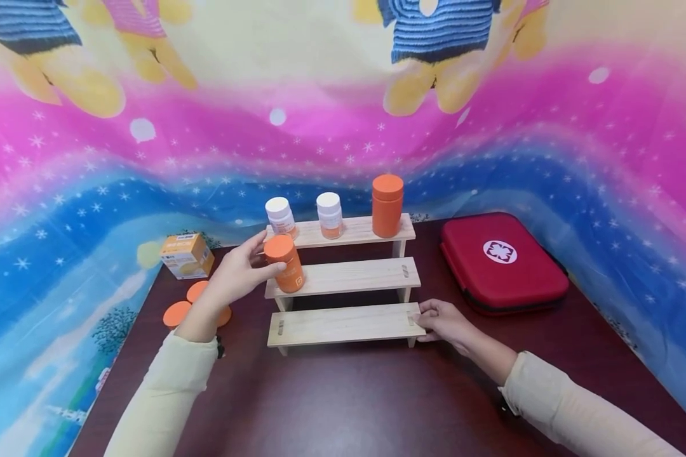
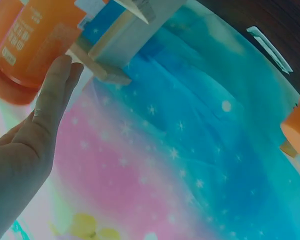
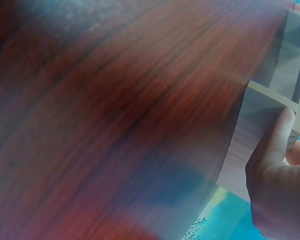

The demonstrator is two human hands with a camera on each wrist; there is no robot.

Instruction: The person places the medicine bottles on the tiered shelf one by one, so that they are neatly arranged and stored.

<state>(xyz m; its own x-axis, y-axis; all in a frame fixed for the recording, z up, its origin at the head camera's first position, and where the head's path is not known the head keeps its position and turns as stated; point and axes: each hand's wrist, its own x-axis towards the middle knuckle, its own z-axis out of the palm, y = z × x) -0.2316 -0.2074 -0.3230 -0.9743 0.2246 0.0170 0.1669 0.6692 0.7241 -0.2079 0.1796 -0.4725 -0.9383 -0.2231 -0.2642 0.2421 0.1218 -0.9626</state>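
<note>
A three-tier wooden display rack stands on the dark table. My left hand holds an orange bottle between thumb and fingers, at the left end of the middle tier. In the left wrist view, fingers lie along that orange bottle, whose print shows. My right hand grips the right end of the lowest tier, its thumb on the board; the right wrist view shows this rack end too. On the top tier stand two white-capped bottles and another orange bottle.
To the right of the rack lies a red zippered case with a white emblem. At the table's left are a small orange-and-white box and several round orange things, partly behind my left forearm. A patterned cloth hangs around the table.
</note>
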